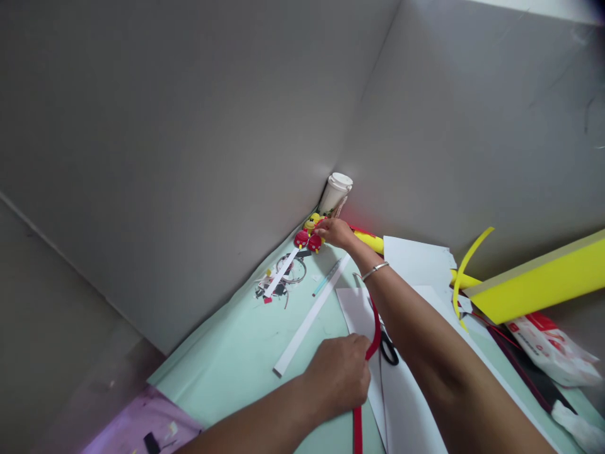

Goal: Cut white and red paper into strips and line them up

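Note:
My left hand (pixel 341 371) is closed around a long red strip (pixel 358 429), which curves up from the fist and hangs down below it. Far off in the corner, my right hand (pixel 334 232) reaches to a cluster of small red and yellow figures (pixel 301 238). Its fingers are bent together at the cluster, and what lies between them is hidden. A bracelet circles the right wrist. Just behind that hand stands a white lidded cup (pixel 339 184). Black-handled scissors (pixel 389 349) lie under the right forearm, partly covered.
Scraps and a wire ring (pixel 297 269) lie left of a white strip (pixel 312 315) and a light-blue pen (pixel 326 277). White sheets (pixel 416 255), a yellow board (pixel 543 277) and a tissue pack (pixel 553 350) occupy the right. Grey walls meet behind the cup.

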The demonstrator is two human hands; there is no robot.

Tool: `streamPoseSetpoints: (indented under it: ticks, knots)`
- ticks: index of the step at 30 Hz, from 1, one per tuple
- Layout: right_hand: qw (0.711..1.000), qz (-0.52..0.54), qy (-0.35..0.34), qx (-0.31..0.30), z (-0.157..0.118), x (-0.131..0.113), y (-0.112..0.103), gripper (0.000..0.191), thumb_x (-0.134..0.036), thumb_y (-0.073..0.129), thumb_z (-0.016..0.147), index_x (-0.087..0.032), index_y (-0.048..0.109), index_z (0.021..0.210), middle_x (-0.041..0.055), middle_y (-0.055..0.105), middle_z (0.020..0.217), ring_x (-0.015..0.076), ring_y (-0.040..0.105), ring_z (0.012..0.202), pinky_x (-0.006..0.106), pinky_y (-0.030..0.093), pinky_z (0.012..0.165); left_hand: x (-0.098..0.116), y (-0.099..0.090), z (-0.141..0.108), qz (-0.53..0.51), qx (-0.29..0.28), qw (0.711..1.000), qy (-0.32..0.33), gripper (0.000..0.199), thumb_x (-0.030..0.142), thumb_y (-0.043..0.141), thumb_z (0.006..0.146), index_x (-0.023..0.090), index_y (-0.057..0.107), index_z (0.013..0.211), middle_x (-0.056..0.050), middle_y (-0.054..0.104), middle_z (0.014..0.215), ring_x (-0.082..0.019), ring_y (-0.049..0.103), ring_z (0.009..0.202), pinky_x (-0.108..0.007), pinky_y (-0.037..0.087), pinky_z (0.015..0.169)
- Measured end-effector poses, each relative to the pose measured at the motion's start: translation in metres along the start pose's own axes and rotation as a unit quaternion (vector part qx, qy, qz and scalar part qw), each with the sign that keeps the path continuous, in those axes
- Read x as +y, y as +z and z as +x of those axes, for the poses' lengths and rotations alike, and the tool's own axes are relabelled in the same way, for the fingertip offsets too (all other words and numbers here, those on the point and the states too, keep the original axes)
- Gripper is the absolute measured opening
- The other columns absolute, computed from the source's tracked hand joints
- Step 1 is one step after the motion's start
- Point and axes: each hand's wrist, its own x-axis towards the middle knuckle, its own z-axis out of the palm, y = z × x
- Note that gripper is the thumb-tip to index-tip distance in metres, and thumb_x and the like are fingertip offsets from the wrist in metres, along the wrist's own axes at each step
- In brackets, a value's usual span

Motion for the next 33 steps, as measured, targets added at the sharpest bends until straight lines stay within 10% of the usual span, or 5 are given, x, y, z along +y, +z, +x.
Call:
streamPoseSetpoints:
  ticks: [24,33]
  knots:
    - [0.991,0.094,0.091,0.031,-0.004,0.024,0.006,0.026,-0.036,0.058,0.095,-0.015,0.063,0.110,0.0058,0.067,0.107,0.0197,0.066,0.092,0.039,0.055,0.081,0.000,-0.001,-0.001,-0.006,0.008,1.000,-0.003,0.011,0.021,0.042,0.085,0.020,0.051,0.093,-0.007,0.065,0.096,-0.025,0.064,0.082,-0.033,0.048,0.067]
    - [0.985,0.084,0.133,0.075,-0.053,0.047,-0.001,0.021,-0.034,0.060,0.092,-0.017,0.069,0.098,0.0032,0.072,0.092,0.0179,0.068,0.083,0.033,0.053,0.076,-0.001,0.001,0.000,0.010,0.014,1.000,-0.007,0.012,0.020,0.044,0.085,0.020,0.051,0.095,-0.007,0.065,0.096,-0.024,0.063,0.082,-0.033,0.048,0.069]
